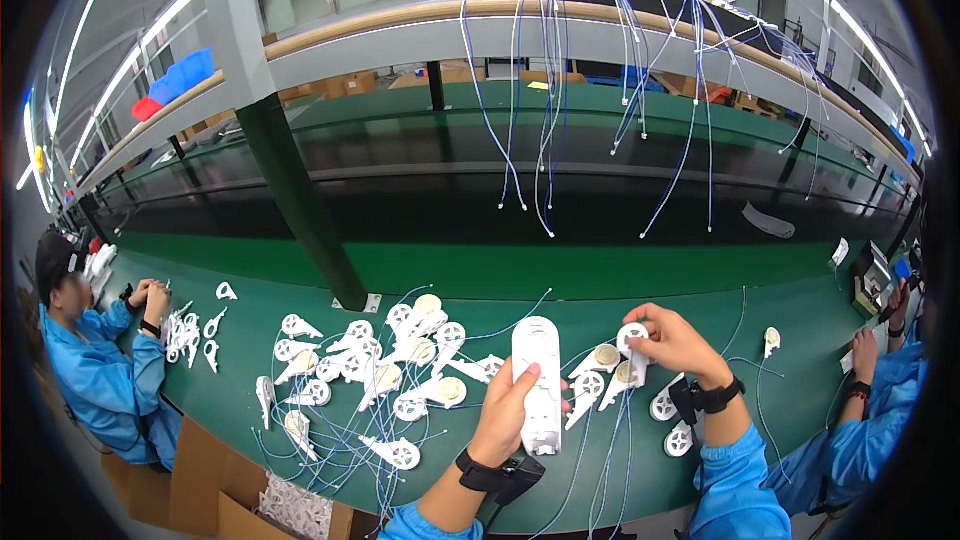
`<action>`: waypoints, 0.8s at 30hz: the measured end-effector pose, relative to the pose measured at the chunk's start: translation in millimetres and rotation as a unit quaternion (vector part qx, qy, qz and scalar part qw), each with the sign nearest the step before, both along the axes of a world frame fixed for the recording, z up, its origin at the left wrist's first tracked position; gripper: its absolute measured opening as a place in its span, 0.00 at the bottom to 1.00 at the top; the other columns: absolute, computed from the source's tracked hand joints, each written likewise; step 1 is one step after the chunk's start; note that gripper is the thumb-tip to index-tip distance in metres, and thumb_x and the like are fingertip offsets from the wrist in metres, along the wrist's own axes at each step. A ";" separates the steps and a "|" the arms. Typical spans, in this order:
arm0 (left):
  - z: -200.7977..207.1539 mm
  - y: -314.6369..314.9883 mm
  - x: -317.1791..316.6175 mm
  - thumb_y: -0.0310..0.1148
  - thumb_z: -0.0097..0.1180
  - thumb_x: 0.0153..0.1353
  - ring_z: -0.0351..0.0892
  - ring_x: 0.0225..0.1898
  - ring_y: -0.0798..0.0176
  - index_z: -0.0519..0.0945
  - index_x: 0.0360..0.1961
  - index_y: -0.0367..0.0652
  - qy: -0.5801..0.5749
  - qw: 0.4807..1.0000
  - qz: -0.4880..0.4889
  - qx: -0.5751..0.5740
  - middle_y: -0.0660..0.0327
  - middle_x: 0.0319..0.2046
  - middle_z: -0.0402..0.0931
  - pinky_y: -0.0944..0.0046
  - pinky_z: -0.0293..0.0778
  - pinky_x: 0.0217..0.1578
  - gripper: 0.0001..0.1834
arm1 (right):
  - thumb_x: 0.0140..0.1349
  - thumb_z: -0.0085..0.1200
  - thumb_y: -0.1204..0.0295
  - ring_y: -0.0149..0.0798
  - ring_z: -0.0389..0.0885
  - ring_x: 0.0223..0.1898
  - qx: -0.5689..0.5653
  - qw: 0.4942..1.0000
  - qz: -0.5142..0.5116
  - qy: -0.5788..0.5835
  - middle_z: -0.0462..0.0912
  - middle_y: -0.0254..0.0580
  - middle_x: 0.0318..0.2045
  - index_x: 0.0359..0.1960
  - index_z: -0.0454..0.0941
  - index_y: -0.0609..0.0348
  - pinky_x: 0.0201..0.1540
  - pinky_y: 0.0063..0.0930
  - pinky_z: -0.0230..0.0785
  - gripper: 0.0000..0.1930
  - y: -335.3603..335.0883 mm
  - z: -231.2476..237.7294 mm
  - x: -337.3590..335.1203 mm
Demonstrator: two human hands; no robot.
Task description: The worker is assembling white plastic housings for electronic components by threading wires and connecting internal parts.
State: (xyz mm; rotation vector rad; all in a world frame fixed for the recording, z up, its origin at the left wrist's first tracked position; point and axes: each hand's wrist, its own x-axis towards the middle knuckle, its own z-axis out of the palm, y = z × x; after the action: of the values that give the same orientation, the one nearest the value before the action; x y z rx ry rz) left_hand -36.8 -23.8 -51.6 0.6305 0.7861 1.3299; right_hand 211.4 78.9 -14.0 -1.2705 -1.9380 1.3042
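Note:
A long white plastic housing (541,360) with a rounded top stands nearly upright in my left hand (503,414), whose fingers are wrapped round its lower half. My right hand (678,344) pinches a white round-headed plastic part (632,336) just to the right of the housing, apart from it. Below that hand, several similar white parts with spoked or cream-coloured discs (592,382) lie on the green table, and thin blue and white wires (605,470) trail toward the front edge. Whether one of these wires belongs to the pinched part, I cannot tell.
A large pile of white wired parts (385,365) covers the table to the left. Wires (545,90) hang from the shelf overhead, beside a green post (300,195). Co-workers in blue sit at left (110,370) and right (860,440). Cardboard boxes (195,480) stand lower left.

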 end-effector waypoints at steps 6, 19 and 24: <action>-2.0 3.5 -0.9 0.28 0.43 0.68 0.83 0.30 0.51 0.61 0.57 0.37 0.029 0.999 0.025 0.021 0.46 0.36 0.79 0.55 0.81 0.31 0.18 | 0.61 0.59 0.77 0.31 0.81 0.41 -0.048 0.978 0.127 0.157 0.82 0.44 0.40 0.50 0.73 0.68 0.43 0.22 0.76 0.16 -37.9 40.3 -7.8; 3.7 -7.2 12.5 0.18 0.47 0.59 0.79 0.45 0.63 0.61 0.59 0.31 0.143 0.985 -0.001 0.095 0.52 0.49 0.74 0.63 0.76 0.46 0.25 | 0.54 0.66 0.74 0.27 0.78 0.31 0.094 0.978 0.079 0.166 0.82 0.38 0.33 0.44 0.84 0.61 0.33 0.19 0.73 0.14 -43.3 31.7 -32.6; 5.4 -9.8 14.3 0.18 0.48 0.59 0.75 0.51 0.65 0.60 0.63 0.31 0.162 0.979 -0.037 0.119 0.53 0.52 0.72 0.64 0.71 0.53 0.29 | 0.52 0.67 0.78 0.28 0.81 0.34 0.100 0.976 0.043 0.189 0.80 0.41 0.38 0.45 0.82 0.65 0.35 0.20 0.78 0.17 -42.5 30.2 -35.5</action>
State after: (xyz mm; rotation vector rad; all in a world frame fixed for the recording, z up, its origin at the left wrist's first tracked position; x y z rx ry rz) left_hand -22.5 -33.6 -46.2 1.0776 0.8610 1.2793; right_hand 175.9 36.4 16.2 -0.7837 -1.8097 1.2492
